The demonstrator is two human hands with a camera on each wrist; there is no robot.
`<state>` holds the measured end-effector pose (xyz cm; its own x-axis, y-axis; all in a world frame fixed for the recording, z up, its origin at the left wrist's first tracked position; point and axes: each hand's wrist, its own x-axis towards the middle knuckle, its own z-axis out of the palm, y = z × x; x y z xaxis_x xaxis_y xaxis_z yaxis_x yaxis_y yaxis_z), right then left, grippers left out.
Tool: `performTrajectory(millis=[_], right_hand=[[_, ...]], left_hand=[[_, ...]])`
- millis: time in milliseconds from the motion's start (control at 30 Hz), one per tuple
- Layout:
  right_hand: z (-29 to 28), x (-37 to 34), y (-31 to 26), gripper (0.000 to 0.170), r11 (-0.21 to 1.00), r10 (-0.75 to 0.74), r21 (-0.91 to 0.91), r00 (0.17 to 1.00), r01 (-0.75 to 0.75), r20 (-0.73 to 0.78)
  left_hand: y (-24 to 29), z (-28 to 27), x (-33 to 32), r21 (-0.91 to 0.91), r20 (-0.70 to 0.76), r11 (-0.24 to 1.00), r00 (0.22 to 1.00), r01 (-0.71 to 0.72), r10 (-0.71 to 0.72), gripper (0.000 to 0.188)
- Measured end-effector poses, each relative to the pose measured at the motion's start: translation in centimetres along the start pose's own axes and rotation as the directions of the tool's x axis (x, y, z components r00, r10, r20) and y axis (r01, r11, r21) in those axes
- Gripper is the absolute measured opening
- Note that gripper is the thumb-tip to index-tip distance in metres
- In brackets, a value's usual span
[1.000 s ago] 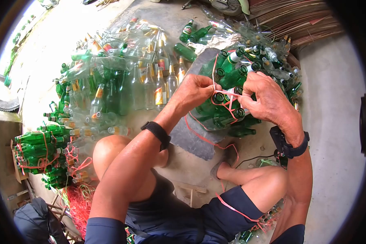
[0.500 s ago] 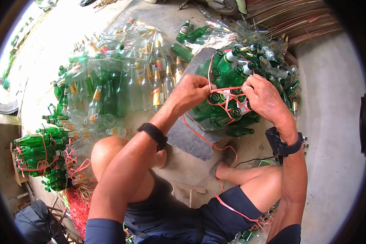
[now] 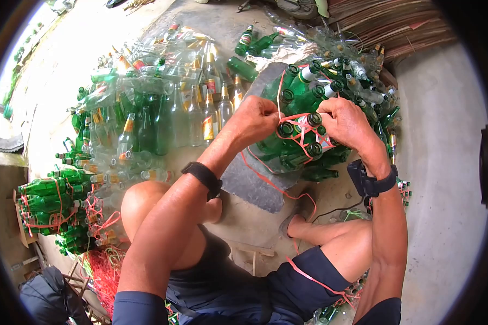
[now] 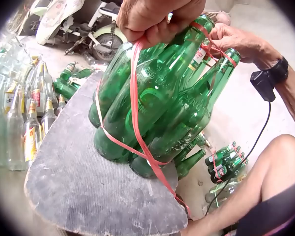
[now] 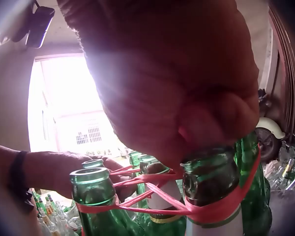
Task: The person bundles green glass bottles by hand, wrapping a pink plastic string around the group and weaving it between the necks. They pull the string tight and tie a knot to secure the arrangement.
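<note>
Pink twine (image 4: 134,91) in curled left hand (image 3: 255,117)

Bottle storeroom | massed glass bottles (image 3: 148,127) | strapped bundles (image 3: 44,194) | motorbike (image 4: 108,45)

Blown-out window (image 5: 66,93) glare; backlit fingers (image 5: 206,120); dark, curved edges

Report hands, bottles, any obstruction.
Left hand gripping twine; right hand curled, hold unclear. Green bottles standing on slab, twine round several necks. Nothing visibly blocking.
</note>
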<state>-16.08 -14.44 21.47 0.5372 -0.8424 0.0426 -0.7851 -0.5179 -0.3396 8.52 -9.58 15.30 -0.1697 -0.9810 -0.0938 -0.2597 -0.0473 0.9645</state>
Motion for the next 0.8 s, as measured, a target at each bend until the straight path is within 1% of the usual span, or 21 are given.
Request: performTrajectory(millis=[33,67,100,133,200,300,333,400,433,500,533,567,600,633,667,700,767,800], right_hand=[[-0.2,0.1,0.1,0.020,1.000,0.003,0.000,1.000,-0.003,-0.001],[-0.6,0.2,0.0,0.019,0.999,0.039,0.022,0.996,-0.040,0.079],[-0.8,0.3,0.0,0.018,0.996,0.070,0.041,0.985,-0.078,0.159],[-0.7,0.3,0.0,0.018,0.996,0.072,0.042,0.985,-0.079,0.160],[-0.6,0.3,0.0,0.018,0.984,0.076,0.146,0.982,-0.103,0.175],[-0.5,-0.1,0.2,0.019,0.973,0.095,0.190,0.976,-0.133,0.197],[-0.5,-0.3,0.2,0.019,0.972,0.098,0.192,0.976,-0.136,0.194],[-0.5,-0.9,0.2,0.021,0.978,0.053,0.194,0.989,-0.079,0.137],[-0.3,-1.3,-0.1,0.021,0.977,0.056,0.197,0.989,-0.082,0.135],[-0.1,-2.3,-0.8,0.022,0.992,0.041,0.121,0.999,-0.038,-0.020],[-0.2,-2.7,-1.0,0.021,0.995,0.045,0.084,0.999,-0.044,-0.011],[-0.3,-3.3,-1.6,0.021,0.995,0.048,0.091,0.999,-0.046,-0.016],[-0.4,-3.9,-2.5,0.020,0.992,0.060,0.113,0.995,-0.051,-0.084],[-0.3,-4.4,-3.3,0.019,0.990,0.075,0.134,0.985,-0.054,-0.153],[0.0,-5.1,-3.9,0.015,0.991,0.050,0.136,0.973,-0.019,-0.223],[0.3,-5.6,-4.4,0.015,0.990,0.056,0.142,0.971,-0.023,-0.234],[1.3,-6.4,-4.9,0.016,0.997,-0.029,0.051,0.936,0.050,-0.350],[1.7,-6.6,-4.9,0.020,0.998,-0.052,0.005,0.928,0.058,-0.369]], left_hand=[[-0.1,-0.3,-0.1,0.007,0.010,1.000,1.000,0.009,-0.010,0.032],[-0.3,-0.5,-0.1,0.014,0.020,1.000,1.000,0.019,-0.019,0.036],[-0.1,-0.7,-0.2,0.015,0.022,1.000,1.000,0.018,-0.018,0.036],[0.0,-0.8,-0.3,0.017,0.011,1.000,1.000,0.015,-0.016,0.035],[0.6,-1.3,-0.6,0.029,-0.003,0.999,1.000,0.024,-0.024,0.034],[0.3,-1.4,-0.7,0.058,-0.028,0.998,1.000,0.006,-0.005,0.034],[0.4,-1.6,-0.8,0.080,-0.028,0.996,0.999,0.026,-0.024,0.033],[0.3,-1.8,-0.8,0.090,-0.046,0.996,0.999,0.025,-0.021,0.032],[0.2,-1.9,-0.8,0.097,-0.068,0.995,0.998,0.026,-0.019,0.032],[0.4,-2.2,-0.9,0.102,-0.056,0.994,0.998,0.042,-0.037,0.032],[0.5,-2.3,-1.0,0.094,-0.051,0.995,0.998,0.036,-0.031,0.031],[0.5,-2.5,-1.1,0.088,-0.048,0.996,0.999,0.030,-0.026,0.030],[0.5,-2.6,-1.1,0.097,-0.044,0.995,0.999,0.030,-0.026,0.030],[0.3,-2.7,-1.1,0.055,-0.018,0.998,0.999,0.028,-0.027,0.028],[0.2,-2.8,-1.0,0.013,0.009,1.000,1.000,0.027,-0.027,0.027],[0.2,-2.8,-0.9,0.024,0.015,0.999,1.000,0.023,-0.024,0.027],[0.1,-2.9,-0.9,0.005,0.065,0.999,0.997,-0.043,0.042,0.023],[0.2,-2.8,-1.0,0.000,0.059,0.999,0.997,-0.047,0.047,0.022]])
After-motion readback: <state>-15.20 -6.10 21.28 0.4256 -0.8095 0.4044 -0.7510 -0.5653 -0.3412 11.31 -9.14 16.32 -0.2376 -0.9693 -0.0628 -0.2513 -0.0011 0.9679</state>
